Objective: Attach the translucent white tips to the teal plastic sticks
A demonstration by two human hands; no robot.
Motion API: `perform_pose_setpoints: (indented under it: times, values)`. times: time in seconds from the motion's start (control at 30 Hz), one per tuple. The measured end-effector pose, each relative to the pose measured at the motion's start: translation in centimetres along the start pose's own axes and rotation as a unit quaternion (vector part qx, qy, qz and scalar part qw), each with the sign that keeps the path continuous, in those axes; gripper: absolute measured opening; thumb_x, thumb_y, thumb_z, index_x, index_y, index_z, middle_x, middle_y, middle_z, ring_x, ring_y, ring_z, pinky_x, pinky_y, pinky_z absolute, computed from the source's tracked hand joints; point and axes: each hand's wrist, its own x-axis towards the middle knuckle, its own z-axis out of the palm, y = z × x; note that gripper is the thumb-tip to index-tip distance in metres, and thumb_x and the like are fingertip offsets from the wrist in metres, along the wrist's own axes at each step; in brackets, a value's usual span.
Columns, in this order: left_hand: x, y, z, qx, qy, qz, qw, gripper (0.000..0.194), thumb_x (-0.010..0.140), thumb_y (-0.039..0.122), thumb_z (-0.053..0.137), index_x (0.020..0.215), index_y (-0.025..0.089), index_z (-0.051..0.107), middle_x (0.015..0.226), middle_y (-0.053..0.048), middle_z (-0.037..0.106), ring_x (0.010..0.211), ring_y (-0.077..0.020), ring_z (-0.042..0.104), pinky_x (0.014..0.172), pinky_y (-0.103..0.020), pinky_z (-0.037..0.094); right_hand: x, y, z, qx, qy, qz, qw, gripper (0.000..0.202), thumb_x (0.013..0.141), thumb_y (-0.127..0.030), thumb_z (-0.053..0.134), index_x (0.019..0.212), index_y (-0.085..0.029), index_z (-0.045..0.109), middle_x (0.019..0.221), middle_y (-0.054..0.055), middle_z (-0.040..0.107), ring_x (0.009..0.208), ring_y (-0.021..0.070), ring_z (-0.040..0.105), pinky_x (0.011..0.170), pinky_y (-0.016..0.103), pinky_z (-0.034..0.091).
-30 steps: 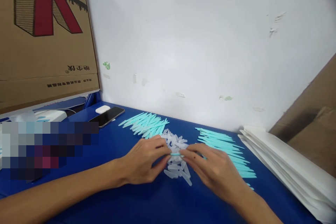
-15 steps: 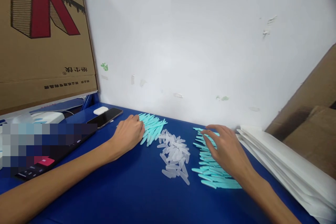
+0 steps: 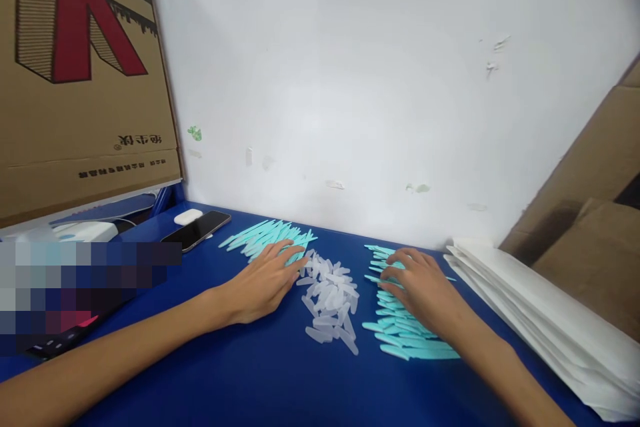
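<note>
My left hand reaches over the near edge of the left pile of slim teal plastic sticks, fingers stretched out and apart. Its fingertips come close to a heap of small translucent white plastic pieces, tapered like little covers. My right hand rests on the right-hand row of teal sticks, its fingers bent but apart. No stick shows in its grasp, though the palm side is hidden. Most sticks in that row lie sideways, stacked from back to front.
A blue table meets a white wall. At the left lie a phone, a white case and a partly blurred dark device. A large carton rises behind them. White flat packets and brown cardboard border the right.
My left hand has moved right and nearer, its fingers opening out, and the left teal pile is now spread wider to the left. My right hand has lowered slightly with its fingers more bent.
</note>
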Motion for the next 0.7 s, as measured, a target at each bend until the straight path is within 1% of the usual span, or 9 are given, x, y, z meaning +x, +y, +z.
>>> perform_pose_setpoints:
  times: [0.1, 0.27, 0.4, 0.5, 0.57, 0.6, 0.7]
  values:
    - [0.1, 0.0, 0.3, -0.026, 0.006, 0.009, 1.0, 0.037, 0.104, 0.024, 0.039, 0.138, 0.02, 0.052, 0.141, -0.013, 0.05, 0.136, -0.035, 0.037, 0.105, -0.054, 0.042, 0.0, -0.1, 0.3, -0.011, -0.001, 0.001, 1.0, 0.008, 0.089, -0.024, 0.069, 0.09, -0.024, 0.077, 0.105, 0.008, 0.07, 0.108, 0.0298, 0.06, 0.088, 0.046, 0.047]
    - [0.5, -0.2, 0.8, -0.055, 0.039, -0.012, 0.998, 0.026, 0.101, 0.021, 0.047, 0.118, 0.021, 0.067, 0.121, -0.01, 0.06, 0.116, -0.0294, 0.051, 0.094, -0.048, 0.047, 0.1, -0.3, 0.7, -0.04, -0.012, -0.006, 0.999, 0.008, 0.086, -0.016, 0.071, 0.089, -0.022, 0.076, 0.102, 0.008, 0.07, 0.105, 0.0292, 0.061, 0.087, 0.044, 0.046]
    - [0.6, -0.5, 1.4, -0.065, 0.058, -0.016, 0.996, 0.02, 0.099, 0.02, 0.052, 0.104, 0.019, 0.072, 0.108, -0.008, 0.065, 0.107, -0.0269, 0.054, 0.089, -0.043, 0.047, 0.3, -0.5, 0.4, -0.037, -0.015, -0.005, 0.999, 0.007, 0.087, -0.015, 0.07, 0.086, -0.022, 0.073, 0.097, 0.007, 0.071, 0.103, 0.0286, 0.062, 0.085, 0.043, 0.046]
    - [0.6, -0.6, 1.6, -0.061, 0.059, -0.02, 0.996, 0.021, 0.099, 0.017, 0.052, 0.102, 0.017, 0.072, 0.105, -0.009, 0.066, 0.104, -0.0266, 0.054, 0.086, -0.041, 0.048, 0.4, -0.7, -0.1, -0.022, -0.024, -0.005, 0.999, 0.01, 0.088, -0.015, 0.07, 0.081, -0.022, 0.07, 0.09, 0.004, 0.072, 0.097, 0.0267, 0.064, 0.084, 0.041, 0.045]
    - [0.7, -0.6, 1.6, -0.06, 0.056, -0.023, 0.996, 0.02, 0.099, 0.017, 0.051, 0.102, 0.016, 0.071, 0.104, -0.009, 0.067, 0.103, -0.0267, 0.055, 0.086, -0.041, 0.049, 0.5, -0.8, -0.4, -0.02, -0.022, -0.011, 1.0, 0.011, 0.089, -0.013, 0.068, 0.081, -0.021, 0.067, 0.086, 0.003, 0.072, 0.09, 0.0246, 0.066, 0.085, 0.041, 0.044]
    - [0.7, -0.5, 1.5, -0.06, 0.056, -0.025, 0.996, 0.021, 0.1, 0.017, 0.05, 0.102, 0.015, 0.071, 0.104, -0.009, 0.067, 0.103, -0.0266, 0.055, 0.086, -0.041, 0.049, 0.5, -0.8, -0.6, -0.024, -0.018, -0.015, 0.999, 0.01, 0.091, -0.013, 0.066, 0.084, -0.021, 0.066, 0.083, 0.003, 0.072, 0.085, 0.0236, 0.067, 0.082, 0.04, 0.044]
    - [0.7, -0.4, 1.1, -0.071, 0.071, -0.035, 0.994, 0.021, 0.101, 0.02, 0.049, 0.102, 0.014, 0.068, 0.102, -0.009, 0.068, 0.102, -0.0258, 0.056, 0.085, -0.04, 0.049, 0.6, -1.1, -1.1, -0.059, 0.003, -0.014, 0.998, 0.002, 0.095, -0.017, 0.06, 0.094, -0.018, 0.061, 0.068, 0.001, 0.068, 0.064, 0.0221, 0.064, 0.066, 0.034, 0.042]
